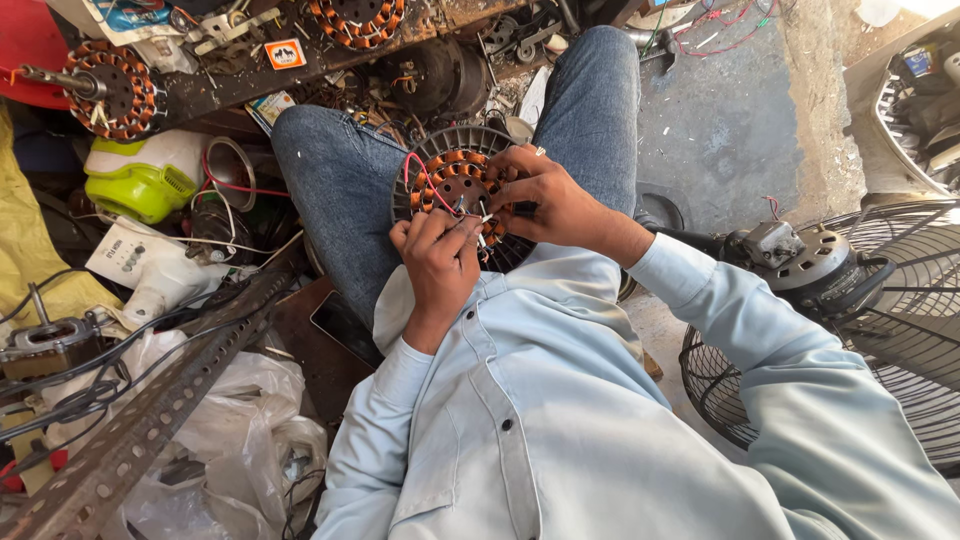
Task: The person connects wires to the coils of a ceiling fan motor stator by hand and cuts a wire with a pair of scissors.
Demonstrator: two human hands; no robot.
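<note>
The head camera looks down on a seated person in blue jeans and a pale blue shirt. A round dark metal fan stator with copper-orange wire coils rests on the lap, between the knees. The left hand has its fingers pinched together on thin wire ends at the stator's lower edge, beside a looping red wire. The right hand is clamped on the stator's right rim, fingers curled over the coils. A second copper-wound stator lies on the cluttered shelf, upper left. A black wire fan guard with its grey motor stands to the right.
</note>
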